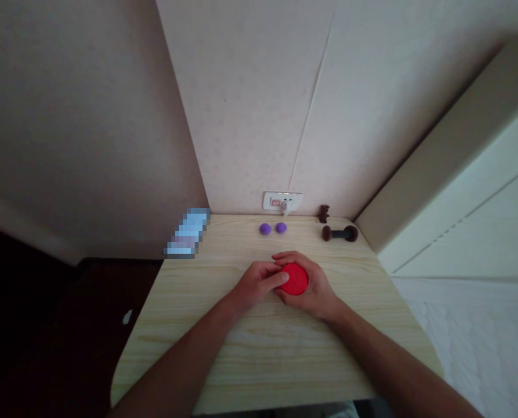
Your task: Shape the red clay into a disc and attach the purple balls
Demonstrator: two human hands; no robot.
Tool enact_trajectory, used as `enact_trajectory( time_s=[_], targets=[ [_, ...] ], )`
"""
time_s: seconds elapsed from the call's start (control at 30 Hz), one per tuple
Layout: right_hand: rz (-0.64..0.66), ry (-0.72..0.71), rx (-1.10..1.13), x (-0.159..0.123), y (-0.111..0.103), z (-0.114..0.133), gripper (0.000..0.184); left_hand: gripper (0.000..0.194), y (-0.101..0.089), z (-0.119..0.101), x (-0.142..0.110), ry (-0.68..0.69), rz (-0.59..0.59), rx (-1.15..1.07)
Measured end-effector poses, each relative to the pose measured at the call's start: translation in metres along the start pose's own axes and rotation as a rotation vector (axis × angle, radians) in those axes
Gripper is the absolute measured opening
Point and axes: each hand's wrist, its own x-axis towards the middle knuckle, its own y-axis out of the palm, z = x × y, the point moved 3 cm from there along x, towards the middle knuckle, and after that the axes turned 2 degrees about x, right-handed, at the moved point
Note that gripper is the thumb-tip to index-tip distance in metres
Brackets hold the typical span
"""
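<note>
together, the right hand (317,293) curls around one red disc (297,280) over the middle of the worktop (263,371), and the left hand (254,284) grips its left side, thumb on top. beyond lie two purple balls (265,229), one dark dumbbell-shaped piece (340,234) and one small brown figure (323,213).
</note>
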Motion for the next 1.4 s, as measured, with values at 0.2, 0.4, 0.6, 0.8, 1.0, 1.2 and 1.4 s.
enact_trajectory(
  time_s=[0.2,0.4,0.6,0.8,1.0,1.2,1.4],
  targets=[
    [-0.126,0.092,0.004,0.001,-0.004,-0.002,0.035,0.034,-0.003,0.008,0.005,-0.001,-0.074,-0.229],
    [-0.148,0.088,-0.035,-0.001,-0.007,-0.002,0.032,0.036,-0.006,0.010,0.008,-0.047,-0.113,-0.335],
    [-0.174,0.087,-0.074,-0.002,-0.009,-0.001,0.031,0.036,-0.007,0.009,0.008,-0.034,-0.083,-0.325],
    [-0.189,0.083,-0.092,-0.003,-0.012,0.000,0.029,0.038,-0.006,0.006,0.005,-0.041,-0.076,-0.268],
    [-0.136,0.026,-0.108,-0.002,-0.006,-0.004,0.041,0.032,0.000,-0.001,0.003,-0.038,-0.020,-0.075],
    [-0.068,0.013,-0.114,0.001,-0.004,0.001,0.055,0.030,-0.008,0.008,0.007,0.001,-0.222,-0.218],
    [0.028,0.004,-0.018,-0.002,-0.001,-0.001,0.069,0.037,-0.004,0.003,0.004,0.032,-0.136,-0.037]
  ],
)
